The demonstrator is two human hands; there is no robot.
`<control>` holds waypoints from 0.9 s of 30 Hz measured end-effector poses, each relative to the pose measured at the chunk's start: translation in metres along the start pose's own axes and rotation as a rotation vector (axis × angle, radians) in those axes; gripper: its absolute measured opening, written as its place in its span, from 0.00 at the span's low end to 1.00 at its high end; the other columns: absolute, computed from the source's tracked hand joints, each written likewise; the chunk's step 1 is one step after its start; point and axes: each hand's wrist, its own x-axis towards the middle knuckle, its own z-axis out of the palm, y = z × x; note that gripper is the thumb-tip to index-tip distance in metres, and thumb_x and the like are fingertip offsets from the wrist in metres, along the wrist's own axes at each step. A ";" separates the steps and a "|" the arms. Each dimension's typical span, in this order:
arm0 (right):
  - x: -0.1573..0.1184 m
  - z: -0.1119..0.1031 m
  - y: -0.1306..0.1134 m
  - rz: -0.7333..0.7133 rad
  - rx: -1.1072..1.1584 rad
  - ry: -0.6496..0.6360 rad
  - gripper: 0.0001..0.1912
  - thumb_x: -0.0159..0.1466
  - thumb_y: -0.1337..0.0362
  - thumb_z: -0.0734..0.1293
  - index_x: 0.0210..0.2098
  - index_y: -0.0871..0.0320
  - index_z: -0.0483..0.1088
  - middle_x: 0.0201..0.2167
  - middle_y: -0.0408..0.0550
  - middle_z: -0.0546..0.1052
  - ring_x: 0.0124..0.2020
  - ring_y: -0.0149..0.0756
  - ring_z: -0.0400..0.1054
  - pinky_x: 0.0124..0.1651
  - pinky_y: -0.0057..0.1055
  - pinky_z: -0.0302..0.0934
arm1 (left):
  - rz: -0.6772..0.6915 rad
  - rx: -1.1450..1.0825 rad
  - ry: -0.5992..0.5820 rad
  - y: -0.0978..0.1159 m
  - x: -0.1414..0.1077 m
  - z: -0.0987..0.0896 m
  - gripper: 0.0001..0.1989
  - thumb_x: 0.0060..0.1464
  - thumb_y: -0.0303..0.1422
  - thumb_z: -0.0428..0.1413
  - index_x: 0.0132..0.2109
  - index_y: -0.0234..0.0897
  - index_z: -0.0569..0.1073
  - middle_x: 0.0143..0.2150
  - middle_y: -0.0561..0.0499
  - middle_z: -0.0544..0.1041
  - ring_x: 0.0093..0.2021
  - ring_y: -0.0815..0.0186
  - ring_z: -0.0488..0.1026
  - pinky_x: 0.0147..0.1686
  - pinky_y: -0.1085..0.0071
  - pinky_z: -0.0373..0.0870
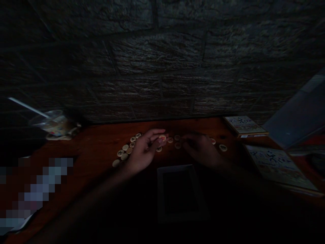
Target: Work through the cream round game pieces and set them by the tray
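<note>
Between the thumb and fingers of my left hand (144,149) is a round xiangqi piece (163,138) with a red character, its face turned up. Left of that hand lie several more pieces, some with black characters, such as this black-marked piece (120,153), and some blank side up. Another piece (159,149) rests just under the left fingers. My right hand (201,149) is low over the wood, fingers bent down beside two dim pieces (177,145); its fingertips are in shadow, so any grip is hidden. Beyond it lie a red-marked piece (213,141) and a dark-marked piece (223,147).
An open shallow box (160,195) sits nearest me on the wooden table (101,135). Two flat printed boxes (245,125) lie at the right. A plastic cup (54,123) with a straw stands at the far left. A stone-block wall (157,57) bounds the back.
</note>
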 end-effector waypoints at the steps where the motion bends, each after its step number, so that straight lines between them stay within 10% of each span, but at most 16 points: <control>1: 0.000 0.000 -0.001 -0.003 0.027 -0.001 0.11 0.68 0.69 0.65 0.42 0.55 0.81 0.42 0.49 0.87 0.42 0.40 0.82 0.45 0.33 0.73 | -0.016 -0.004 -0.008 0.000 0.000 0.000 0.18 0.64 0.38 0.62 0.57 0.34 0.74 0.52 0.39 0.85 0.51 0.57 0.85 0.54 0.58 0.82; 7: -0.007 -0.001 -0.018 -0.132 0.177 -0.038 0.22 0.67 0.60 0.73 0.60 0.52 0.73 0.46 0.48 0.84 0.41 0.37 0.80 0.43 0.31 0.73 | -0.025 0.109 -0.071 0.008 -0.004 0.001 0.18 0.62 0.35 0.64 0.57 0.37 0.73 0.41 0.46 0.87 0.40 0.60 0.86 0.43 0.65 0.84; 17: -0.007 0.000 -0.021 -0.306 0.074 -0.088 0.08 0.66 0.67 0.73 0.44 0.52 0.80 0.46 0.48 0.84 0.46 0.39 0.80 0.47 0.33 0.73 | 0.028 0.196 -0.184 0.013 -0.013 0.007 0.20 0.67 0.35 0.58 0.62 0.36 0.69 0.40 0.46 0.86 0.40 0.62 0.85 0.41 0.68 0.81; 27: -0.002 0.001 -0.004 -0.262 -0.033 -0.182 0.06 0.66 0.62 0.74 0.43 0.49 0.84 0.51 0.51 0.80 0.58 0.47 0.74 0.59 0.46 0.69 | 0.165 0.720 0.386 0.005 0.027 -0.076 0.11 0.62 0.34 0.56 0.44 0.37 0.82 0.34 0.51 0.83 0.35 0.65 0.79 0.36 0.72 0.71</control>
